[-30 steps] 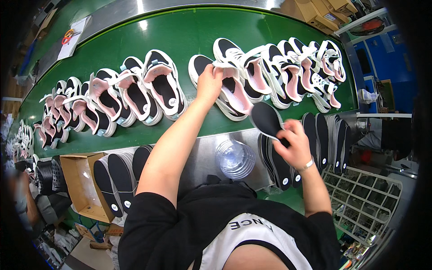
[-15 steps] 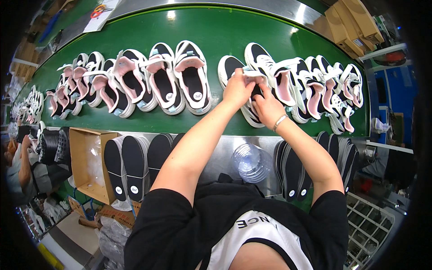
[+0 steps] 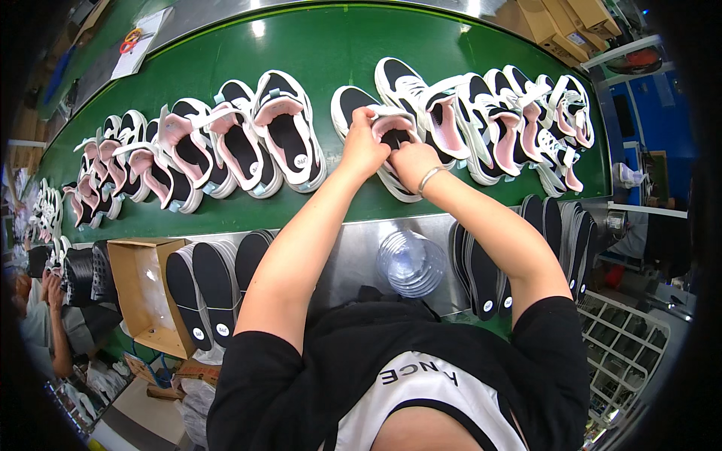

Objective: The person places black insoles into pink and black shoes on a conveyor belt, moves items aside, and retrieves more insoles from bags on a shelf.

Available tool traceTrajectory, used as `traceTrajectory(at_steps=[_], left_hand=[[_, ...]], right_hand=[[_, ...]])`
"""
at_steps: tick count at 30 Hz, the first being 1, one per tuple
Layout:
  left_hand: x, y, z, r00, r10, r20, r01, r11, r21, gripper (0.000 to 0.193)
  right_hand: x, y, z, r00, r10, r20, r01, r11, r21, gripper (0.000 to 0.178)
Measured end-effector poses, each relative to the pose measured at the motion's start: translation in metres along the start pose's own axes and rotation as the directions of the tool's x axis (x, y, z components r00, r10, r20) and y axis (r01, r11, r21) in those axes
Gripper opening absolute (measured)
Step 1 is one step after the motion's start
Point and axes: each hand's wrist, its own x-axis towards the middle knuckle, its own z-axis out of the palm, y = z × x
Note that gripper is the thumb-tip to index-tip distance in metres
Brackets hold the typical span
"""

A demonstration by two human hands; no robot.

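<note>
A white and black sneaker [image 3: 353, 102] with pink lining stands on the green table [image 3: 331, 49], its toe pointing away from me. My left hand [image 3: 364, 144] is closed on the left side of its opening, thumb and fingers by the pulled-up tongue [image 3: 393, 122]. Curled fingers of my right hand [image 3: 416, 163] reach into the shoe from its heel side. The shoe hides the tips, so what they hold, if anything, does not show. Just right of it stands a matching sneaker [image 3: 402, 81]. Left of my hands, another sneaker [image 3: 288, 135] has a black insole inside.
More sneakers [image 3: 189, 146] line the table on both sides. Along the near metal ledge are stacks of black insoles [image 3: 216, 282], nested clear plastic pieces [image 3: 410, 263] and an open cardboard box [image 3: 154, 293]. At far left, a co-worker's hands [image 3: 53, 289] are busy. Orange-handled scissors [image 3: 131, 40] lie on paper.
The view has shifted a little, moving the shoes left in it. My right hand has gone from pinching near the tongue to reaching inside the shoe opening. My left hand stays on the shoe.
</note>
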Motion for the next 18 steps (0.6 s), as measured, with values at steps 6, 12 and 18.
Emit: traceTrajectory(at_steps=[6,12,18], left_hand=[[-0.008,-0.007,-0.01,0.997,-0.06,-0.053,0.067,0.988,0.138,0.061],[-0.011,0.006,-0.011,0.996,-0.072,-0.048,0.08,0.98,0.182,0.058],[-0.009,0.0,-0.01,0.999,-0.014,-0.039,0.023,0.971,0.239,0.056]], right_hand=[[0.02,0.0,0.0,0.975,-0.012,0.222,-0.005,0.997,0.074,0.032],[0.029,-0.013,-0.028,0.857,0.005,0.515,0.176,0.937,-0.301,0.05],[0.024,-0.013,-0.014,0.975,0.054,0.215,-0.034,0.995,-0.094,0.046]])
